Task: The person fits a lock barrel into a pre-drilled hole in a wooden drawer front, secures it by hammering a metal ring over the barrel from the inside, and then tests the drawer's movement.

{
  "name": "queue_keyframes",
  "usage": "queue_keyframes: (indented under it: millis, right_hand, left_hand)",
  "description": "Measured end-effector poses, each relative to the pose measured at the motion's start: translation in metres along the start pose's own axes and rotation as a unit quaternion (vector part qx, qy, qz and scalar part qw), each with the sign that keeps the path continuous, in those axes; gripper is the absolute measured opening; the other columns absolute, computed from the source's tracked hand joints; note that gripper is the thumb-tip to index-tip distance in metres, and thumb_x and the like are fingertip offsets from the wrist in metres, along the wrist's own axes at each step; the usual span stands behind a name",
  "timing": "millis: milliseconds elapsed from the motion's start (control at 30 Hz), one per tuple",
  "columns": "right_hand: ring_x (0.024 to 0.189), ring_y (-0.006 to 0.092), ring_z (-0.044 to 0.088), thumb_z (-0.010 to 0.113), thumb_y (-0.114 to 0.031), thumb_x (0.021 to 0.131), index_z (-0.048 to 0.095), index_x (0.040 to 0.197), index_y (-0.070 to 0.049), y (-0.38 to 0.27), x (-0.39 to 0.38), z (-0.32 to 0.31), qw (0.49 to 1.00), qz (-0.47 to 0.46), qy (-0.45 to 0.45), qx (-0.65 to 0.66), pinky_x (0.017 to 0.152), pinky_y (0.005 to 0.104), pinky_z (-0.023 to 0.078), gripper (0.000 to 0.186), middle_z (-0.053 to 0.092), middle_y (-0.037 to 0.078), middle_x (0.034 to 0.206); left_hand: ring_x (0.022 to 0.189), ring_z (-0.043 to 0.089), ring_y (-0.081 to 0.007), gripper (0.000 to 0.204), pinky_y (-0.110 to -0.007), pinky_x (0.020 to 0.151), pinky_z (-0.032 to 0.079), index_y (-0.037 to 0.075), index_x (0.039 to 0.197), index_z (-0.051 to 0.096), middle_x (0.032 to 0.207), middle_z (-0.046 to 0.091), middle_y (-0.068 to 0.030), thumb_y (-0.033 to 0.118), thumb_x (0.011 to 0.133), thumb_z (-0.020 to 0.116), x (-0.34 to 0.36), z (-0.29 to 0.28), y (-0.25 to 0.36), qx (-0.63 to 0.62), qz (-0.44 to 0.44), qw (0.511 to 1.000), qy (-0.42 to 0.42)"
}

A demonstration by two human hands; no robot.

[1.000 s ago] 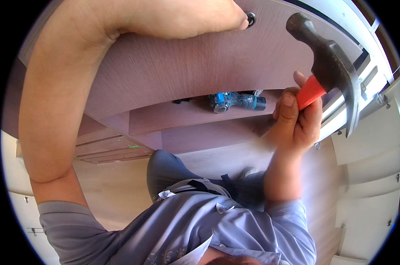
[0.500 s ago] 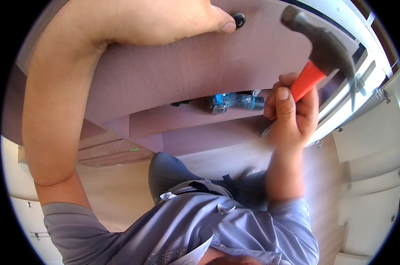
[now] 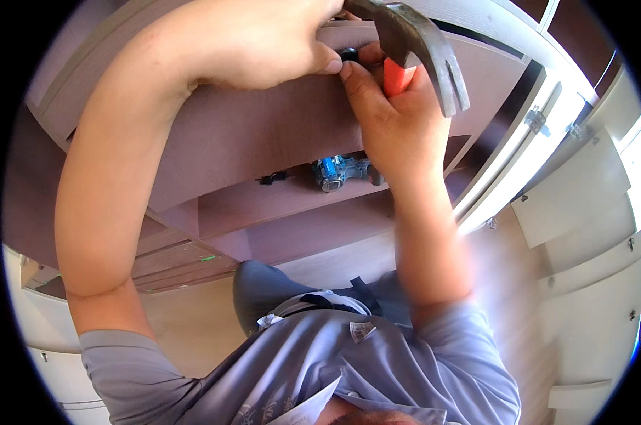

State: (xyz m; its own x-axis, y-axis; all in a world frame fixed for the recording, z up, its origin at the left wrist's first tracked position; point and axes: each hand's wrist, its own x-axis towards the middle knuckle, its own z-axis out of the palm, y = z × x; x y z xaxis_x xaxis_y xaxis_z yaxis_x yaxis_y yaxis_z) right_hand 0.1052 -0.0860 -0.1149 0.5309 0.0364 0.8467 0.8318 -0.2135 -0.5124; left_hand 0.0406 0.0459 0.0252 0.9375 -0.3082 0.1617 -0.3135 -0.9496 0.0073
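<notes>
My left hand (image 3: 260, 46) reaches over the top of a brownish-pink wooden shelf board (image 3: 264, 134). Its thumb presses on a small round black fitting (image 3: 348, 54) at that board; the other fingers are mostly hidden. Closed round the red grip of a claw hammer (image 3: 411, 34), my right hand (image 3: 404, 124) is beside the left one. The right thumb tip and a finger also meet the fitting. The steel head sits above the right hand, its split claw pointing down to the right.
On a lower shelf lies a blue cordless drill (image 3: 332, 173), with a small black object (image 3: 271, 178) to its left. White cabinet doors with metal hinges (image 3: 536, 120) stand at the right. Pale panels (image 3: 582, 177) fill the far right side. My knee is below the cabinet.
My right hand has moved up and left with the hammer, bringing its thumb to the black fitting. The left thumb stays at the fitting; the view has shifted slightly.
</notes>
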Motion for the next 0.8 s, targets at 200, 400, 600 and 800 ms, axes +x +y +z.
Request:
queue_keyframes:
  millis: [200, 400, 600, 800]
  right_hand:
    - [0.071, 0.0066, 0.055, 0.076, -0.012, 0.092, 0.071, 0.098, -0.002, 0.002, -0.001, 0.005, 0.997, 0.014, 0.020, 0.070, 0.065, 0.0239, 0.046, 0.012, 0.064, -0.003, 0.078]
    - [0.067, 0.0048, 0.052, 0.074, -0.011, 0.094, 0.072, 0.098, -0.001, -0.011, -0.004, 0.005, 0.986, 0.129, 0.035, 0.101, 0.063, 0.0217, 0.043, 0.010, 0.062, -0.004, 0.074]
    - [0.067, 0.0048, 0.053, 0.071, -0.010, 0.095, 0.072, 0.096, -0.001, -0.006, -0.006, 0.010, 0.990, 0.094, 0.049, 0.094, 0.061, 0.0228, 0.043, 0.009, 0.062, -0.003, 0.074]
    - [0.067, 0.0064, 0.053, 0.070, -0.009, 0.094, 0.071, 0.092, -0.002, -0.006, -0.004, 0.012, 0.995, 0.062, 0.052, 0.052, 0.061, 0.0243, 0.044, 0.008, 0.062, -0.002, 0.074]
  left_hand:
    - [0.112, 0.065, -0.0420, 0.041, -0.045, 0.096, 0.052, -0.007, 0.124, 0.061, 0.116, 0.068, -0.0285, 0.020, 0.095, 0.069, -0.008, 0.004, -0.002, -0.015, 0.045, 0.999, 0.023]
    - [0.114, 0.065, -0.0415, 0.039, -0.044, 0.098, 0.051, -0.008, 0.124, 0.062, 0.118, 0.068, -0.0283, 0.018, 0.095, 0.067, -0.005, -0.005, -0.007, -0.059, 0.013, 0.998, -0.013]
    - [0.116, 0.064, -0.0416, 0.040, -0.045, 0.099, 0.051, -0.008, 0.126, 0.062, 0.120, 0.068, -0.0288, 0.018, 0.096, 0.066, -0.011, 0.009, 0.005, -0.004, -0.009, 0.999, 0.037]
    - [0.116, 0.064, -0.0427, 0.038, -0.044, 0.098, 0.051, -0.008, 0.124, 0.064, 0.118, 0.068, -0.0289, 0.017, 0.095, 0.067, -0.001, 0.001, 0.001, -0.041, -0.037, 0.999, 0.002]
